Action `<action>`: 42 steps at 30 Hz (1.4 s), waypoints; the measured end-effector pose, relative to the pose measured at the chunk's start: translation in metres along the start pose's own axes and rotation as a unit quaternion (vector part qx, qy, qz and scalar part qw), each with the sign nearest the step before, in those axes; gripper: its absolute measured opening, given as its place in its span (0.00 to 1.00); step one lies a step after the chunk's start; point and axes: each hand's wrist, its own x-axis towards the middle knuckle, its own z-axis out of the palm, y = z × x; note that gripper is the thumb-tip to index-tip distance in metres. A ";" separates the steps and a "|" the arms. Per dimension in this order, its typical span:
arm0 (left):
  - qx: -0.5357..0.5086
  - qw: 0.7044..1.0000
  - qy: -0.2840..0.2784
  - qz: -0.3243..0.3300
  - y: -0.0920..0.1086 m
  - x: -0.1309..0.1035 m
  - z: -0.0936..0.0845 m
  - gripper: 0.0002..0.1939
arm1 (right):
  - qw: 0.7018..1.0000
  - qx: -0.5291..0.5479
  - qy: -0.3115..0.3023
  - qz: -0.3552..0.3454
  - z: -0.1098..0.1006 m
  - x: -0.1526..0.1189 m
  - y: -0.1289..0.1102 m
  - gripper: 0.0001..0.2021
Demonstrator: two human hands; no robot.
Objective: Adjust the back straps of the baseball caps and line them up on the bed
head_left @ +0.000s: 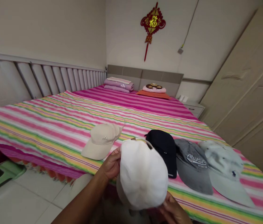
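Between my two hands I hold a white baseball cap over the near edge of the bed, its rounded crown towards me and its back strap on the far side. My left hand grips the cap's left edge. At its lower right edge is my right hand, its fingers partly hidden under the cap. On the bed a beige cap lies just beyond my left hand. To the right of the white cap lie a black cap, a grey cap with lettering and a pale cap with a small dark emblem.
A striped sheet covers the bed. Folded purple bedding and a pink folded item lie by the headboard. A radiator runs along the left wall. A green stool stands at lower left, a wardrobe at right.
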 end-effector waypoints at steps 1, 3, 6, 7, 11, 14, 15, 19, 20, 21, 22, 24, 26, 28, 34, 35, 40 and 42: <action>0.008 1.000 -0.018 -0.012 -0.003 -0.002 0.003 0.13 | 1.000 0.001 0.008 -0.004 -0.002 -0.002 -0.004 0.20; 0.020 0.998 -0.047 -0.041 -0.008 -0.005 0.008 0.12 | 0.999 0.003 0.030 -0.011 -0.001 -0.003 -0.013 0.19; 0.024 0.995 -0.068 -0.075 -0.013 -0.008 0.012 0.08 | 0.998 0.017 0.061 -0.028 0.008 0.000 -0.023 0.18; 0.023 0.994 -0.074 -0.080 -0.013 -0.009 0.013 0.07 | 0.996 0.025 0.070 -0.040 0.011 0.002 -0.026 0.17; 0.032 0.991 -0.080 -0.104 -0.010 -0.010 0.015 0.09 | 0.992 0.048 0.081 -0.078 0.016 0.004 -0.032 0.18; 0.085 0.984 -0.076 -0.135 -0.003 -0.009 0.021 0.11 | 0.995 0.034 0.060 -0.072 0.013 0.001 -0.036 0.17; 0.109 0.980 -0.076 -0.148 -0.001 -0.009 0.024 0.11 | 0.996 0.022 0.049 -0.068 0.012 0.000 -0.038 0.17; 0.205 0.957 -0.066 -0.194 0.005 -0.007 0.043 0.09 | 0.997 -0.047 0.013 -0.060 0.005 -0.004 -0.042 0.13; 0.222 0.953 -0.064 -0.198 0.005 -0.007 0.048 0.09 | 0.996 -0.065 0.004 -0.059 0.003 -0.005 -0.043 0.11; 0.234 0.949 -0.062 -0.202 0.004 -0.007 0.051 0.09 | 0.995 -0.083 -0.003 -0.059 0.002 -0.005 -0.044 0.09; 0.239 0.947 -0.062 -0.207 0.001 -0.007 0.053 0.09 | 0.993 -0.100 -0.007 -0.061 0.001 -0.006 -0.045 0.09; 0.233 0.946 -0.062 -0.218 -0.005 -0.006 0.054 0.09 | 0.988 -0.135 -0.006 -0.076 0.003 -0.007 -0.049 0.12; 0.217 0.948 -0.057 -0.226 -0.013 -0.006 0.053 0.10 | 0.980 -0.175 -0.012 -0.094 0.009 -0.010 -0.055 0.16; 0.203 0.952 -0.047 -0.227 -0.019 -0.007 0.053 0.10 | 0.970 -0.216 -0.034 -0.108 0.019 -0.012 -0.062 0.20; 0.193 0.951 -0.026 -0.242 -0.027 -0.010 0.063 0.11 | 0.954 -0.273 -0.017 -0.123 0.046 -0.016 -0.074 0.17; 0.191 0.950 -0.026 -0.244 -0.027 -0.010 0.065 0.11 | 0.954 -0.270 -0.010 -0.127 0.048 -0.016 -0.074 0.17; 0.183 0.951 -0.021 -0.249 -0.033 -0.011 0.070 0.10 | 0.958 -0.256 0.002 -0.132 0.051 -0.013 -0.070 0.17; 0.177 0.953 -0.028 -0.243 -0.037 -0.011 0.070 0.10 | 0.959 -0.251 0.004 -0.134 0.052 -0.014 -0.070 0.17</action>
